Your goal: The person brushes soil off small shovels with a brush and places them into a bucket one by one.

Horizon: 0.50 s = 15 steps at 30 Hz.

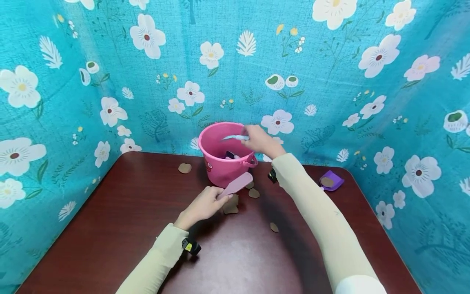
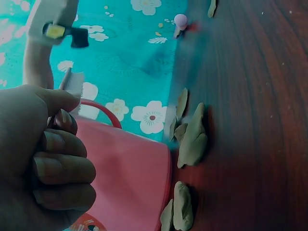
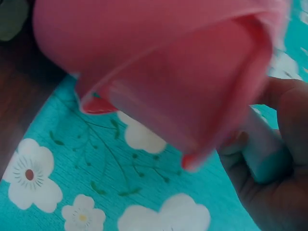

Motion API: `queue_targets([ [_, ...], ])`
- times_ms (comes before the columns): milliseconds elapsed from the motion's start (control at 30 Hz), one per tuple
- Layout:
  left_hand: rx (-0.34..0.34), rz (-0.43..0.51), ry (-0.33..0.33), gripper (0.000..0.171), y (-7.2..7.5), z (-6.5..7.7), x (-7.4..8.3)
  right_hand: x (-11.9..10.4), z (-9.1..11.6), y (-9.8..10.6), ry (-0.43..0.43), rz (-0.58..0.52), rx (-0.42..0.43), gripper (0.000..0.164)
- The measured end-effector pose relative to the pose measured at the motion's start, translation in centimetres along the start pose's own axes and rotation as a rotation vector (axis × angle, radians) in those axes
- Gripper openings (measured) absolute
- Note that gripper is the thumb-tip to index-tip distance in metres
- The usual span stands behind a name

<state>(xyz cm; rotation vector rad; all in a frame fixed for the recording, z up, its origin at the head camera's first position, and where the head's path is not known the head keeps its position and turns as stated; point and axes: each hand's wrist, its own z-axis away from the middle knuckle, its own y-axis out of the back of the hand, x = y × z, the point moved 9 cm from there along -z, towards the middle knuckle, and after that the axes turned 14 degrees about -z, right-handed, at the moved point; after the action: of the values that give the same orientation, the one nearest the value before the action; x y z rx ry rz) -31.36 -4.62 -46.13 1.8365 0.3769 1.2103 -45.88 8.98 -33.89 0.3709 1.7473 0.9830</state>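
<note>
My left hand (image 1: 203, 203) grips the handle of a pink paddle-shaped tool (image 1: 240, 183), held in front of a pink bucket (image 1: 227, 165). A toothed edge shows on this tool in the left wrist view. My right hand (image 1: 260, 141), above the bucket's right rim, holds a pale blue tool (image 1: 235, 137) whose thin, pointed end reaches over the opening. In the right wrist view, fingers and thumb wrap its thick handle (image 3: 267, 147). Down inside the bucket lie dark and pale items (image 1: 231, 156), mostly hidden by its wall.
Flat tan pieces lie around the bucket, including one at left (image 1: 185, 168) and a larger one (image 1: 231, 205) below the left hand. A small purple scoop (image 1: 332, 179) with a tan piece in it rests at right. Flowered blue cloth (image 1: 227, 90) hangs behind the brown table (image 1: 110, 228).
</note>
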Motion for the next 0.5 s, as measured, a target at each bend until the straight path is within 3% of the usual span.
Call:
queue_targets([
  [200,-0.007,0.004,0.003,0.030,-0.2,0.2,-0.3,0.8,-1.3,-2.6,-0.045,0.047,-0.086,0.026],
  [500,-0.003,-0.023,0.011,0.034,0.2,0.1,-0.4,0.8,-1.9,-3.9,-0.075,0.137,-0.152,0.023],
])
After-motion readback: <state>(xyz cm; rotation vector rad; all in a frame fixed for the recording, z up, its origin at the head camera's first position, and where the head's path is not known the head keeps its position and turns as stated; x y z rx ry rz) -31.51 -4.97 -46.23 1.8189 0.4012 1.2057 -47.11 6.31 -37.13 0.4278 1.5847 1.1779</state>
